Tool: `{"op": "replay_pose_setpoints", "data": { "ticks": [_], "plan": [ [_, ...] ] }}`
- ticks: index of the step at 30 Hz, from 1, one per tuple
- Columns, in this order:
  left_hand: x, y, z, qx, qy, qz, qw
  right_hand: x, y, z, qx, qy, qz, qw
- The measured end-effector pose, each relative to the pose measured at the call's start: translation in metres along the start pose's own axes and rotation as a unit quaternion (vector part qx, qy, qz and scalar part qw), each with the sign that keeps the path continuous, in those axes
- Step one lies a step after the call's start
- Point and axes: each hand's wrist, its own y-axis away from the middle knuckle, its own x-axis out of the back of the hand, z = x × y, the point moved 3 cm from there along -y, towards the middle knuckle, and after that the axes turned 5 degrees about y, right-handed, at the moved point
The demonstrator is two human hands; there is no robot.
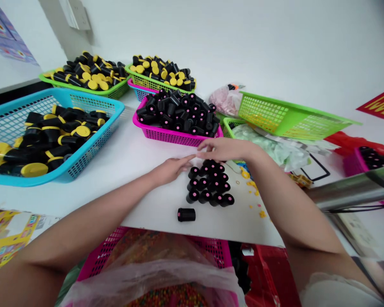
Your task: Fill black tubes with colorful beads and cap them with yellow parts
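While our left hand (170,170) lies flat beside the cluster of black plastic tubes (209,183) on the counter (141,192), fingers together and touching it, our right hand (225,149) rests over its far edge, fingers together, clamped on nothing. A lone tube (186,214) lies just nearer us than the cluster. They look light, stiff and slick; we'd pinch each by its barrel.

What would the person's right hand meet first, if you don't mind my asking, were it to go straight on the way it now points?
The right hand would probably meet the near rim of the pink basket first, passing just beyond the left hand, though depth is hard to judge here.
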Motion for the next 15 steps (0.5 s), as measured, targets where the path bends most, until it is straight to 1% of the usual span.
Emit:
{"op": "replay_pose_setpoints", "data": {
  "ticks": [2,4,5,6,7,9,11,12,13,14,15],
  "plan": [
    [0.014,0.008,0.016,0.024,-0.028,0.050,0.998,0.005,0.003,0.004,0.013,-0.056,0.108,0.992],
    [0.024,0.024,0.042,0.063,-0.064,0.100,0.991,0.002,0.004,0.011,0.030,-0.114,0.170,0.978],
    [0.023,0.035,0.055,0.091,-0.071,0.089,0.989,-0.001,0.003,0.014,0.044,-0.134,0.186,0.972],
    [0.017,0.046,0.068,0.125,-0.070,0.050,0.988,-0.004,0.002,0.017,0.061,-0.148,0.197,0.967],
    [0.010,0.057,0.079,0.156,-0.082,0.021,0.984,-0.008,0.000,0.020,0.079,-0.156,0.206,0.963],
    [-0.010,0.079,0.095,0.183,-0.102,-0.047,0.977,-0.017,-0.005,0.025,0.097,-0.155,0.225,0.957],
    [-0.025,0.095,0.101,0.186,-0.102,-0.077,0.974,-0.024,-0.010,0.031,0.093,-0.132,0.246,0.956],
    [-0.028,0.100,0.100,0.186,-0.090,-0.077,0.975,-0.027,-0.013,0.032,0.091,-0.110,0.253,0.957],
    [-0.026,0.104,0.098,0.188,-0.074,-0.068,0.977,-0.030,-0.016,0.034,0.092,-0.087,0.256,0.958],
    [-0.021,0.105,0.094,0.191,-0.059,-0.053,0.978,-0.033,-0.018,0.035,0.097,-0.066,0.253,0.960],
    [-0.011,0.104,0.090,0.195,-0.050,-0.030,0.979,-0.036,-0.020,0.035,0.105,-0.051,0.247,0.962]
  ]
}}
